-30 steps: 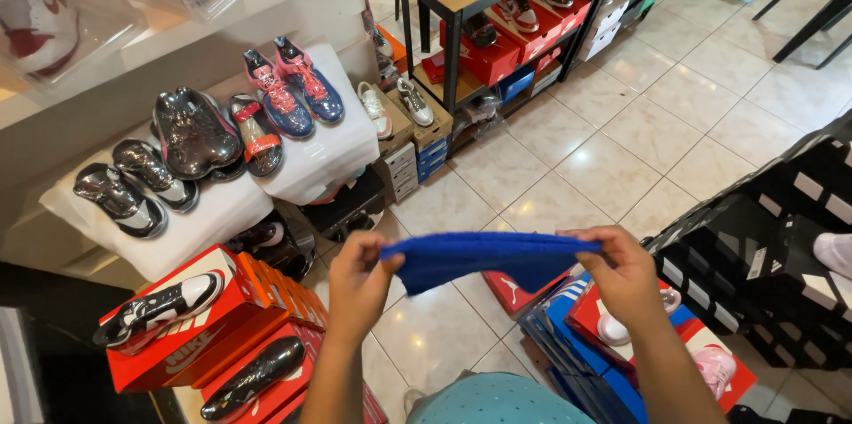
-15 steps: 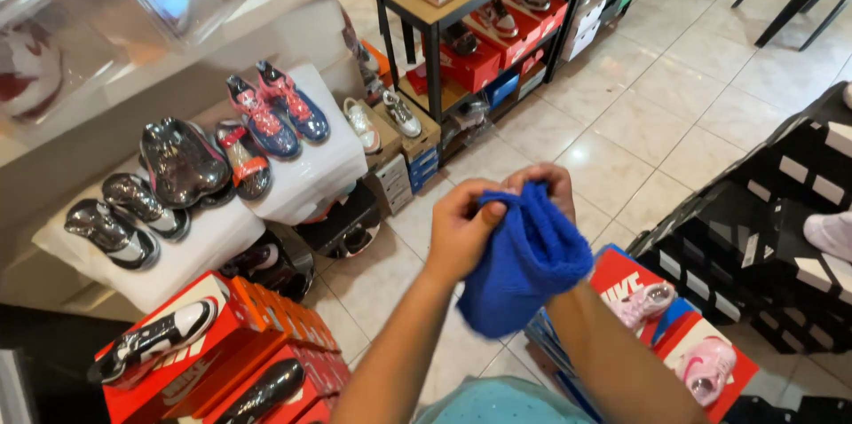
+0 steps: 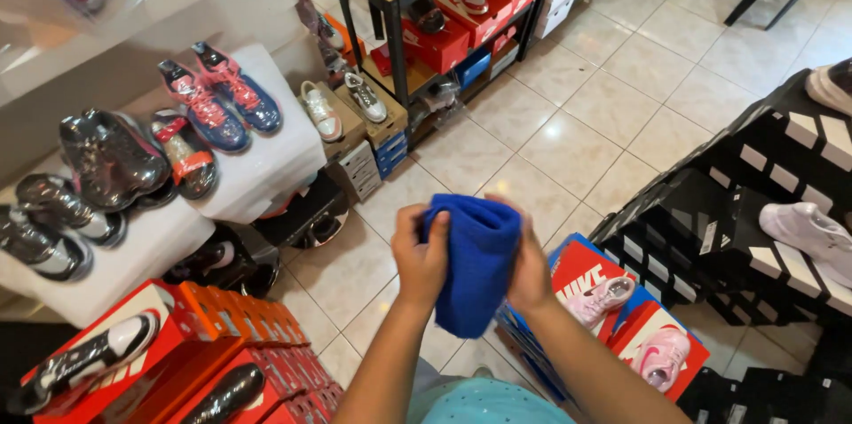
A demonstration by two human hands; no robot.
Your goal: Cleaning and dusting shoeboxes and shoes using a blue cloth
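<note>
The left hand (image 3: 420, 257) was closed on the left edge of a blue cloth (image 3: 473, 264), fingers curled over the fabric near its top. The right hand (image 3: 531, 269) gripped the opposite side; most of it lay behind the cloth, so only the thumb side and wrist showed, and how its fingers lay could not be made out. The cloth was folded or bunched into a thick pad, held upright between both hands at mid-frame above the tiled floor (image 3: 568, 136), its lower end hanging free below the wrists.

Just right of the hands, red and blue shoe boxes (image 3: 581, 269) carried pink sneakers (image 3: 605, 297); their near ends were covered by the right forearm. Stacked black boxes (image 3: 710, 229) stood further right with a white sneaker (image 3: 812, 231) on top, cut off by the frame edge. To the lower left, orange boxes (image 3: 213, 335) bore dark shoes. A white bench (image 3: 266, 162) on the left held several pairs of sneakers, one pair red and blue (image 3: 217, 100). A metal rack (image 3: 390, 7) stood behind, loaded with further boxes and shoes.
</note>
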